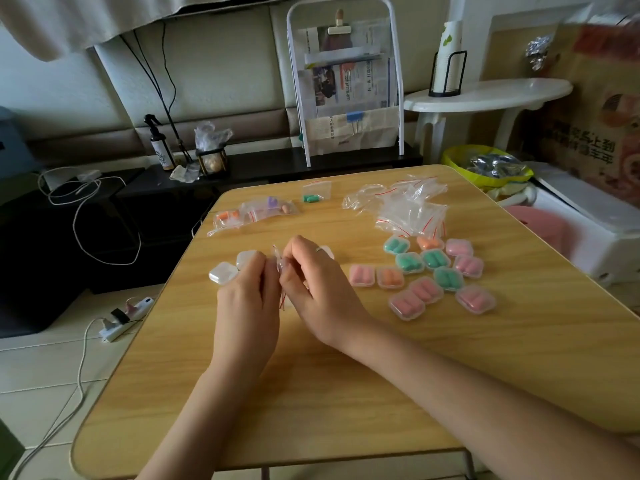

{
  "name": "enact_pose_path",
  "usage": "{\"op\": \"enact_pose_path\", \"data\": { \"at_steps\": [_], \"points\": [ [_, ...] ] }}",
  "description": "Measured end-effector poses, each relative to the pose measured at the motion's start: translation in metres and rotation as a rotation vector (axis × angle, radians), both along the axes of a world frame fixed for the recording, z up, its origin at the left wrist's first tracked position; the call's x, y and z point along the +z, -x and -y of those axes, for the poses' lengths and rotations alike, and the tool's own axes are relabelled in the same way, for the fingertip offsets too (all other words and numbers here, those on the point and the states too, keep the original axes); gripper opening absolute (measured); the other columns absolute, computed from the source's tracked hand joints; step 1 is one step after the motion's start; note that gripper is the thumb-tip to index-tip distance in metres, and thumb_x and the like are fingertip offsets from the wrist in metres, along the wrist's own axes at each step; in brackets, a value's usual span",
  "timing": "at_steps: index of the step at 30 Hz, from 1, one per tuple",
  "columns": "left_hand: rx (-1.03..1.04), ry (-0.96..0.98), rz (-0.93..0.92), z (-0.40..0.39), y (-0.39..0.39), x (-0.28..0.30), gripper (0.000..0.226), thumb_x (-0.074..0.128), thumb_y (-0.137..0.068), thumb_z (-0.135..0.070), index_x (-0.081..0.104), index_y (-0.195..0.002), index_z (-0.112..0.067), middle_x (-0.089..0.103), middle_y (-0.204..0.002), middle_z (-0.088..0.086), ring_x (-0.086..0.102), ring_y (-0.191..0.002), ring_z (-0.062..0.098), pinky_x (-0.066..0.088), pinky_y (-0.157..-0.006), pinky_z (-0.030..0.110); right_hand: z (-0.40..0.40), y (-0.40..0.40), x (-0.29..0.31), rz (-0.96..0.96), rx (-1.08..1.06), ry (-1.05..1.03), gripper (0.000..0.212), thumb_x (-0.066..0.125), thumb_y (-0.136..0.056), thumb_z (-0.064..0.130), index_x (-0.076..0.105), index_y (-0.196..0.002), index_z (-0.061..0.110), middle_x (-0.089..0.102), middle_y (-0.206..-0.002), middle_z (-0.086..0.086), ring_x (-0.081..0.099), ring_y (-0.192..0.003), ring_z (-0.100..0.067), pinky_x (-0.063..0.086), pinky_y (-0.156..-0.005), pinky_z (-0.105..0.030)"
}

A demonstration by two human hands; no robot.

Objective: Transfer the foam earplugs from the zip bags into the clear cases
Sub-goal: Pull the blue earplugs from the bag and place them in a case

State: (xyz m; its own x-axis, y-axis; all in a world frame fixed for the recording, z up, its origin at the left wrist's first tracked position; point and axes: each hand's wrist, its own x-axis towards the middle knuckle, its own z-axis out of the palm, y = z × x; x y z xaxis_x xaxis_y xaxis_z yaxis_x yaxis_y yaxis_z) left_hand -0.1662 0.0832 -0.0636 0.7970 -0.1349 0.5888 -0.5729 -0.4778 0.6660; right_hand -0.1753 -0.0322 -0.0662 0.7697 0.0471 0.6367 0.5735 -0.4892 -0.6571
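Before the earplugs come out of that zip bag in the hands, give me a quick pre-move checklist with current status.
1. Zip bag gripped by both hands, left hand and right hand: ok.
2. Bag's seal open: cannot tell, fingers cover it.
3. Earplugs inside this bag: cannot tell, too hidden.
4. Empty clear case within reach, beside the left hand: ok.
5. That case's lid open to receive: not ok, it looks closed.
6. Filled cases kept apart on the right of the table: ok.
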Motion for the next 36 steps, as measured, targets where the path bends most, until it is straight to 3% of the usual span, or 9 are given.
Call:
{"op": "enact_pose_path", "data": {
  "at_steps": [4, 10, 13, 16, 21, 23, 29, 32, 36],
  "points": [
    [0.086, -0.085, 0.081, -0.0029, -0.0026, -0.0042, 0.034, 0.044, -0.099, -0.021, 0.041, -0.068, -0.007, 0.045, -0.052, 0.001, 0.036, -0.044, 0.019, 0.026, -0.043, 0.027, 0.0016, 0.0012, 0.0012, 0.024, -0.054, 0.060, 0.017, 0.051, -0.093, 0.011, 0.041, -0.080, 0.013, 0.040, -0.068, 0.010, 0.038, -0.060, -0.006, 0.030, -0.054, -0.022],
    [0.199, -0.140, 0.037, 0.0000, 0.0013, -0.0028, 0.028, 0.048, -0.096, -0.014, 0.037, -0.070, -0.010, 0.037, -0.054, -0.008, 0.032, -0.044, 0.009, 0.018, -0.043, 0.027, -0.0046, 0.0013, 0.0035, 0.147, -0.184, 0.189, 0.021, 0.051, -0.093, 0.012, 0.036, -0.081, 0.017, 0.042, -0.070, 0.006, 0.036, -0.058, -0.012, 0.028, -0.055, -0.026],
    [0.234, -0.167, 0.047, -0.0008, 0.0021, -0.0004, 0.023, 0.048, -0.094, -0.008, 0.039, -0.072, -0.009, 0.038, -0.055, -0.008, 0.033, -0.045, 0.011, 0.019, -0.043, 0.027, -0.0061, 0.0007, 0.0026, 0.276, -0.313, 0.276, 0.016, 0.045, -0.092, 0.019, 0.044, -0.079, 0.010, 0.049, -0.067, -0.002, 0.043, -0.052, -0.019, 0.030, -0.048, -0.027],
    [0.267, -0.198, 0.040, -0.0007, 0.0008, 0.0010, 0.024, 0.047, -0.094, -0.007, 0.039, -0.071, -0.008, 0.037, -0.054, -0.004, 0.032, -0.044, 0.013, 0.020, -0.043, 0.027, -0.0027, -0.0009, 0.0015, 0.322, -0.333, 0.312, 0.022, 0.042, -0.092, 0.024, 0.047, -0.079, 0.007, 0.050, -0.065, -0.004, 0.037, -0.050, -0.016, 0.029, -0.046, -0.025],
    [0.267, -0.171, 0.050, -0.0029, -0.0018, -0.0009, 0.028, 0.049, -0.094, -0.006, 0.038, -0.069, -0.009, 0.035, -0.051, -0.004, 0.030, -0.043, 0.014, 0.017, -0.043, 0.027, 0.0025, -0.0008, 0.0029, 0.334, -0.339, 0.351, 0.004, 0.052, -0.086, 0.007, 0.055, -0.085, 0.003, 0.054, -0.078, -0.007, 0.049, -0.065, -0.021, 0.037, -0.049, -0.031],
    [0.248, -0.169, 0.084, -0.0031, -0.0016, -0.0017, 0.029, 0.048, -0.096, -0.008, 0.036, -0.069, -0.010, 0.034, -0.050, -0.005, 0.029, -0.042, 0.012, 0.016, -0.043, 0.026, 0.0019, -0.0012, 0.0024, 0.333, -0.348, 0.413, 0.010, 0.055, -0.083, 0.002, 0.061, -0.090, 0.005, 0.057, -0.090, -0.010, 0.050, -0.078, -0.023, 0.040, -0.052, -0.032],
    [0.166, -0.148, 0.148, -0.0028, -0.0008, -0.0018, 0.029, 0.044, -0.098, -0.013, 0.037, -0.070, -0.011, 0.033, -0.050, -0.009, 0.028, -0.040, 0.010, 0.018, -0.040, 0.024, 0.0011, -0.0031, -0.0033, 0.234, -0.371, 0.504, 0.009, 0.062, -0.082, 0.004, 0.069, -0.080, 0.009, 0.060, -0.104, -0.011, 0.053, -0.089, -0.026, 0.032, -0.057, -0.027],
    [0.078, -0.188, 0.175, -0.0014, 0.0014, -0.0028, 0.029, 0.039, -0.097, -0.026, 0.037, -0.071, -0.014, 0.034, -0.051, -0.011, 0.029, -0.040, 0.008, 0.018, -0.040, 0.021, 0.0001, -0.0010, -0.0015, 0.074, -0.304, 0.380, 0.022, 0.046, -0.091, 0.017, 0.068, -0.087, 0.012, 0.058, -0.108, -0.006, 0.052, -0.092, -0.024, 0.037, -0.056, -0.028],
    [0.037, -0.200, 0.197, -0.0028, 0.0000, -0.0039, 0.032, 0.031, -0.095, -0.034, 0.039, -0.073, -0.013, 0.034, -0.054, -0.011, 0.031, -0.043, 0.008, 0.017, -0.042, 0.020, 0.0012, 0.0021, -0.0002, -0.193, -0.209, 0.208, 0.024, 0.045, -0.096, 0.028, 0.068, -0.095, 0.021, 0.054, -0.112, 0.007, 0.052, -0.100, -0.015, 0.047, -0.068, -0.034]
  ]
}}
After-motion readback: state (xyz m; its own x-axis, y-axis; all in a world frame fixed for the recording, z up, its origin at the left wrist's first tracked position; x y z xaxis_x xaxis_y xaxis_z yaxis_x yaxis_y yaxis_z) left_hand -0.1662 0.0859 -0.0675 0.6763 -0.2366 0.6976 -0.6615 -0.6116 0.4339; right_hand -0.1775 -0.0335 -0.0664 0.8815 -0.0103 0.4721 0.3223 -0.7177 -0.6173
